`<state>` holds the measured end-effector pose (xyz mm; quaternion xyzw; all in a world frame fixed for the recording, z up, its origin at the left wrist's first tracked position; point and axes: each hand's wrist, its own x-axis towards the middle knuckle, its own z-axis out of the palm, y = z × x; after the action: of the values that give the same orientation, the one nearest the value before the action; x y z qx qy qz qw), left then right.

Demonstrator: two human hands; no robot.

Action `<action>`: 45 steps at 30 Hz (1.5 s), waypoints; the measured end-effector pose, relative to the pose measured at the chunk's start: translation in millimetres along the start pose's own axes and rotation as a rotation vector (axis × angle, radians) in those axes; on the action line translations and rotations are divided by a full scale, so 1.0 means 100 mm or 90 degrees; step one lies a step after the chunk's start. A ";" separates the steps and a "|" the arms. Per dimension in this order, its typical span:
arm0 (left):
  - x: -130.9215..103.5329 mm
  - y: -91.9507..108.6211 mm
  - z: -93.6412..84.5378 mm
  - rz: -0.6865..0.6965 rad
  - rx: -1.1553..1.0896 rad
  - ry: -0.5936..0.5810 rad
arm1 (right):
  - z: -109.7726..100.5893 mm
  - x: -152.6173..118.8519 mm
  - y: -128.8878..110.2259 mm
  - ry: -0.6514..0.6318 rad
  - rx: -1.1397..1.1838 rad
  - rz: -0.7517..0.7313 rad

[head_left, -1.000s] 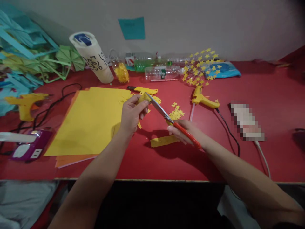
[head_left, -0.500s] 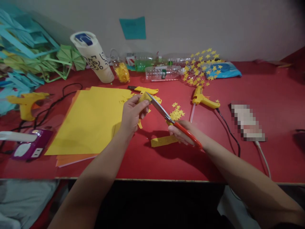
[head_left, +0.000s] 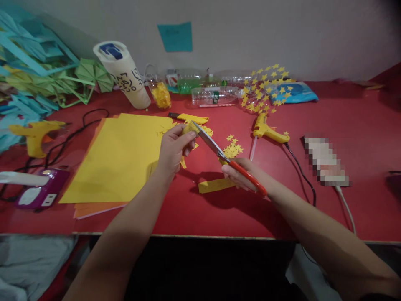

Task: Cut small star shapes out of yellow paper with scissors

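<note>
Between the thumb and fingers of my left hand (head_left: 173, 148) is a small piece of yellow paper (head_left: 190, 128). My right hand (head_left: 239, 173) is closed round the red handles of a pair of scissors (head_left: 213, 145), whose blade tips reach the edge of that paper. Beneath the right hand a yellow paper strip (head_left: 214, 185) lies on the table. A small pile of yellow paper stars (head_left: 232, 149) sits just beyond the scissors. Yellow scraps (head_left: 206, 131) lie behind the left hand, partly hidden by it.
Yellow sheets (head_left: 115, 159) cover the red table (head_left: 188, 217) at left. Glue guns (head_left: 269, 130) (head_left: 36, 134) with black cords lie on both sides. A yellow cutter (head_left: 191, 118), plastic bottles (head_left: 214, 96), a white tumbler (head_left: 123, 77) and a star bouquet (head_left: 266, 88) stand or lie behind. A blurred phone (head_left: 326, 161) is at right.
</note>
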<state>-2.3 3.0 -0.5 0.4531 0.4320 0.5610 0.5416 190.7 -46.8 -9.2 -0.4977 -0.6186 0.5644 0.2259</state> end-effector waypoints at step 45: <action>0.01 0.02 0.00 -0.008 0.015 0.005 | 0.01 0.02 0.02 0.012 -0.007 0.020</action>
<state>-2.6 3.7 1.0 0.4546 0.4433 0.5544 0.5380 189.7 -45.5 -11.7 -0.5135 -0.6118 0.5599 0.2200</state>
